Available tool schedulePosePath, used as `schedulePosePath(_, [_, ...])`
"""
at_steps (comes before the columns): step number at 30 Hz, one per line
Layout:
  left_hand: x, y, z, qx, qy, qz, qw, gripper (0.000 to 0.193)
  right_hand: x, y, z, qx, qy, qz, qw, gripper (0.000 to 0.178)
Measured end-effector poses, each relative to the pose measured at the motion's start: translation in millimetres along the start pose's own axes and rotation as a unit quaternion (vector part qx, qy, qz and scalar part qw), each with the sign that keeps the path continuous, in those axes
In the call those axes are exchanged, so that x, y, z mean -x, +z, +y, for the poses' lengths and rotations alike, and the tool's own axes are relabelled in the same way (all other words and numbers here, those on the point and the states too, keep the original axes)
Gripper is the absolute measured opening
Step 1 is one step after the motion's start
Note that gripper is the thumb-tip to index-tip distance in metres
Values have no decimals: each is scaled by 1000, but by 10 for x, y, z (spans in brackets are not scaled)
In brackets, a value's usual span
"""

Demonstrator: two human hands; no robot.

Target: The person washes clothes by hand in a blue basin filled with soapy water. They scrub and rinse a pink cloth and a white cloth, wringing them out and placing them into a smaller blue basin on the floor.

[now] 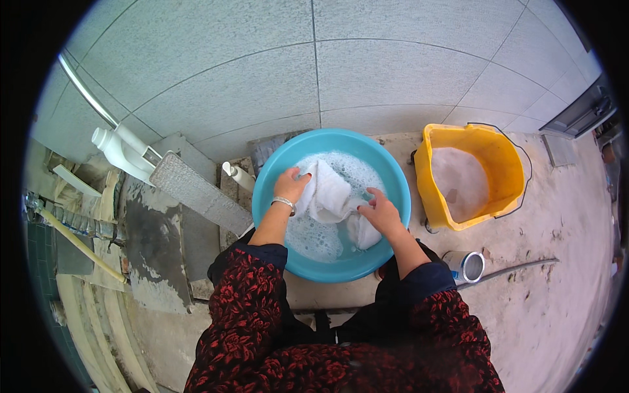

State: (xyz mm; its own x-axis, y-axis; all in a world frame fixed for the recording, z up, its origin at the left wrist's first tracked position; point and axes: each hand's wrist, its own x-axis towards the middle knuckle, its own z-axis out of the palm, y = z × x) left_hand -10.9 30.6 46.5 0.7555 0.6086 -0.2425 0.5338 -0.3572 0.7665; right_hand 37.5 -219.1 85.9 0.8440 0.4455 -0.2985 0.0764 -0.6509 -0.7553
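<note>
A round blue basin in front of me holds sudsy water. Bunched in it is a wet white cloth, partly lifted above the foam. My left hand, with a bracelet at the wrist, grips the cloth's left side between thumb and fingers. At its right end, my right hand has curled fingers closed on the cloth's edge; the fingertips are partly hidden. Below that hand, a further white portion lies in the water; whether it is the same cloth I cannot tell.
Right of the basin stands a yellow wheeled bucket with cloudy liquid. Near it are a metal can and a dark hose. On the left are a white pump bottle, a white jug and a stone slab. A tiled wall rises behind.
</note>
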Motion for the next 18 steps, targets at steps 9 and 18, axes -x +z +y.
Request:
schedulePosePath(9, [262,306,-56,-248,5,-64,967,87,45,41,30,196,7,-103,975,86])
schedulePosePath(18, [470,-354,602,373,-57,-218,900,48,69,101,-69,243,9,-99,965,99])
